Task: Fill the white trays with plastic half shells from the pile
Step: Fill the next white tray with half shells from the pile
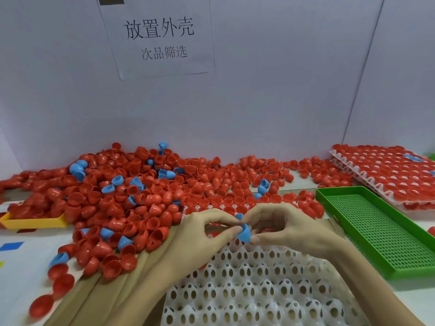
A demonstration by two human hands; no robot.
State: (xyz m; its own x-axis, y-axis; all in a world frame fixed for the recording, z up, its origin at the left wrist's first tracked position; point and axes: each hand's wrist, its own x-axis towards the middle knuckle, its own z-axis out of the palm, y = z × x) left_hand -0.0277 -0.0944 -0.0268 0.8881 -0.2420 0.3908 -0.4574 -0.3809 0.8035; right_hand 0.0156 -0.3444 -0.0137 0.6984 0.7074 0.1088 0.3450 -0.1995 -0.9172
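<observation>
Bright even light, edges perhaps blurred

Views: one, head-worn, wide-angle.
Facing: forward and down toward the far wall (282,90).
Nearness: close above the white tray (247,290) at near centre.
Shared: none, a single view.

A pale lavender-grey wall (282,90) fills the upper half of the frame, evenly lit, with a side panel (404,78) meeting it at a slanted seam in the upper right. A white paper sign (162,41) with black Chinese characters hangs tilted at upper centre. The white surface (21,274) shows at lower left.
</observation>
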